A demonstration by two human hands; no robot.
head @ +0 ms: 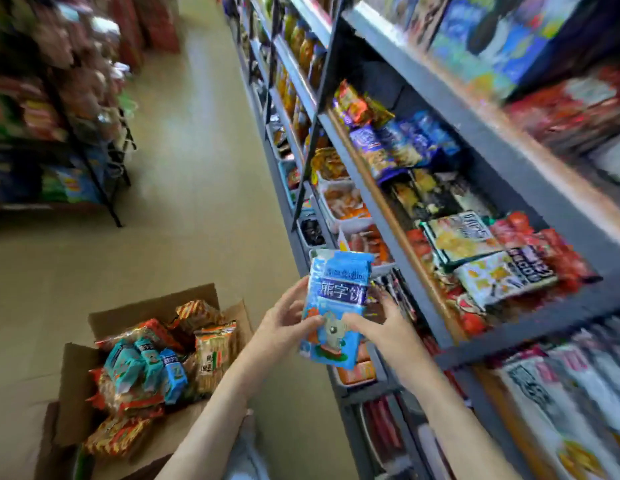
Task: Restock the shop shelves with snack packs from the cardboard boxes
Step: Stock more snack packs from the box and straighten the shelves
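Note:
Both hands hold one blue snack pack [338,292] upright in front of the grey shelving [530,323] on the right. My left hand [287,323] grips its left edge, thumb across the front. My right hand [374,323] grips its right edge, fingers behind. On the floor at lower left an open cardboard box [76,393] holds several more blue packs [152,368] and orange and red packs [215,348].
The shelf level beside the pack carries red, white and black snack bags [492,265]; purple bags [398,143] lie further along. White tubs of snacks [343,202] sit on lower levels. A second rack [59,133] stands across the tan aisle floor [197,168].

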